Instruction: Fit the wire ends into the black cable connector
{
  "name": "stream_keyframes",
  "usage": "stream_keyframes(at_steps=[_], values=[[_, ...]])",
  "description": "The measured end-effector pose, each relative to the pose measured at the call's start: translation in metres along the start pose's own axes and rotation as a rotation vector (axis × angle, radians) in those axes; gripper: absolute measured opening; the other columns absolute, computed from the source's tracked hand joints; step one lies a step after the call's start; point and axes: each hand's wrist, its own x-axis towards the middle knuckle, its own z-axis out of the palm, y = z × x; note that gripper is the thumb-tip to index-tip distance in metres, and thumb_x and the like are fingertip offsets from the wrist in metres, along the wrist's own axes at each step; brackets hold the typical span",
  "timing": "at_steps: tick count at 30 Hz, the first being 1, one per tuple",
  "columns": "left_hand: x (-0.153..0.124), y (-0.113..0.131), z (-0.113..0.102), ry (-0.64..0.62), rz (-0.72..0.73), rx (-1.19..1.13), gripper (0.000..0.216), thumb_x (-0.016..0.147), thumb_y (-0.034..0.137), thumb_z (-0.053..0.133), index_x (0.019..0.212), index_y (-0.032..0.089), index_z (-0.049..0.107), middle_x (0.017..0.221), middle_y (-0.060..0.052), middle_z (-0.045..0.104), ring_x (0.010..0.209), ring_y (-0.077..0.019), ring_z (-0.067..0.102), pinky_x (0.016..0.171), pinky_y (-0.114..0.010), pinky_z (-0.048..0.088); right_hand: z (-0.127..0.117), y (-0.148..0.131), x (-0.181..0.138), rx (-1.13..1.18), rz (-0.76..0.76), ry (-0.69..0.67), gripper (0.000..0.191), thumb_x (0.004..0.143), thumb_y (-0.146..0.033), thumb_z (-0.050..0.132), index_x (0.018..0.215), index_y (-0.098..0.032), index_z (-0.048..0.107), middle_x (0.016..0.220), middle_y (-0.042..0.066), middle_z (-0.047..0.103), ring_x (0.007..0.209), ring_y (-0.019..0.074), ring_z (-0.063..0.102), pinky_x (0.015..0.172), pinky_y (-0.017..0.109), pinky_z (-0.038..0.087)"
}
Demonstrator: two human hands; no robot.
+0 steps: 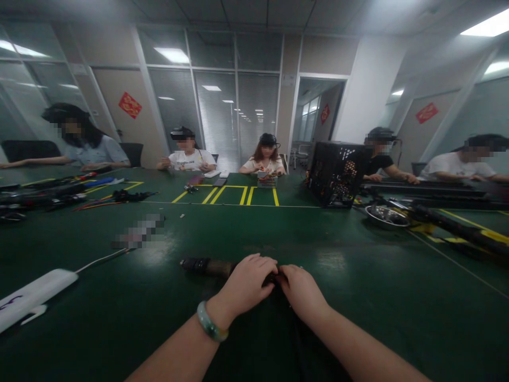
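Observation:
A dark cylindrical object point(217, 267) lies across the green table in front of me. Its left end is black and ringed, with a small bright tip, and a brownish barrel follows. My left hand point(252, 277) curls over its right part, thumb and fingers closed on it. Against that same end, my right hand point(297, 284) presses with bent fingers close to the left fingertips. The gripped part is mostly hidden by both hands, and I cannot make out its exact kind. A dark strip or cable seems to run down from beneath my right hand, too dim to tell.
A white power strip point(37, 297) with a cord lies at left. Black parts and wires point(47, 196) are heaped behind it. A black computer case point(337, 172), a metal bowl point(386, 215) and long black parts point(449, 220) stand right. Several people sit across the table.

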Motion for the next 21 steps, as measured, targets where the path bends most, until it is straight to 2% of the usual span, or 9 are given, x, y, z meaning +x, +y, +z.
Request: stream_keyframes(at_steps=[2,6,9,12,16,18,21], values=[[-0.001,0.0,-0.003,0.017,0.023,-0.01,0.025,0.08,0.024,0.065,0.104,0.024,0.058,0.116,-0.001,0.061,0.111,-0.0194,0.054,0.111,-0.042,0.027,0.001,0.002,0.002,0.013,0.004,-0.002,0.021,0.092,-0.016,0.046,0.097,-0.018,0.067,0.093,0.005,0.067,0.087,0.019,0.061,0.08,0.028,0.042],[-0.004,-0.009,-0.011,0.102,0.008,-0.016,0.022,0.084,0.026,0.061,0.106,0.024,0.059,0.111,-0.001,0.063,0.107,-0.0183,0.056,0.111,-0.042,0.028,-0.002,0.016,0.013,0.021,0.014,0.013,0.023,0.093,-0.02,0.048,0.106,-0.019,0.067,0.101,0.004,0.067,0.093,0.0183,0.061,0.082,0.027,0.041],[-0.007,-0.02,-0.016,0.196,-0.07,-0.025,0.019,0.089,0.023,0.053,0.106,0.022,0.06,0.108,-0.002,0.064,0.104,-0.0182,0.058,0.108,-0.044,0.033,-0.014,0.038,0.021,-0.015,0.111,0.022,0.024,0.093,-0.024,0.049,0.108,-0.02,0.067,0.101,0.004,0.067,0.092,0.0181,0.061,0.08,0.026,0.042],[-0.01,-0.03,-0.016,0.228,-0.148,-0.054,0.021,0.09,0.023,0.05,0.109,0.022,0.06,0.109,-0.003,0.063,0.104,-0.0183,0.058,0.098,-0.041,0.043,-0.041,0.069,0.017,-0.063,0.264,0.038,0.024,0.092,-0.025,0.051,0.11,-0.02,0.067,0.1,0.005,0.068,0.092,0.0185,0.062,0.08,0.026,0.043],[-0.012,-0.038,-0.012,0.181,-0.168,-0.1,0.025,0.091,0.027,0.049,0.114,0.024,0.059,0.115,-0.003,0.062,0.109,-0.0191,0.056,0.097,-0.04,0.044,-0.092,0.137,-0.021,-0.126,0.458,0.095,0.026,0.091,-0.023,0.051,0.108,-0.013,0.068,0.102,0.014,0.068,0.094,0.0245,0.063,0.079,0.031,0.043],[-0.012,-0.041,-0.008,0.129,-0.17,-0.112,0.028,0.091,0.029,0.049,0.117,0.025,0.058,0.119,-0.003,0.061,0.113,-0.0196,0.055,0.098,-0.04,0.044,-0.122,0.182,-0.055,-0.161,0.636,0.128,0.028,0.091,-0.025,0.051,0.11,-0.014,0.069,0.102,0.016,0.067,0.093,0.0243,0.064,0.077,0.031,0.043],[-0.013,-0.044,-0.002,0.04,-0.175,-0.115,0.034,0.089,0.032,0.053,0.122,0.027,0.055,0.125,-0.003,0.058,0.118,-0.0209,0.053,0.099,-0.041,0.042,-0.162,0.243,-0.114,-0.187,0.811,0.184,0.029,0.089,-0.027,0.054,0.107,-0.01,0.07,0.101,0.024,0.065,0.09,0.0267,0.065,0.072,0.036,0.04]])
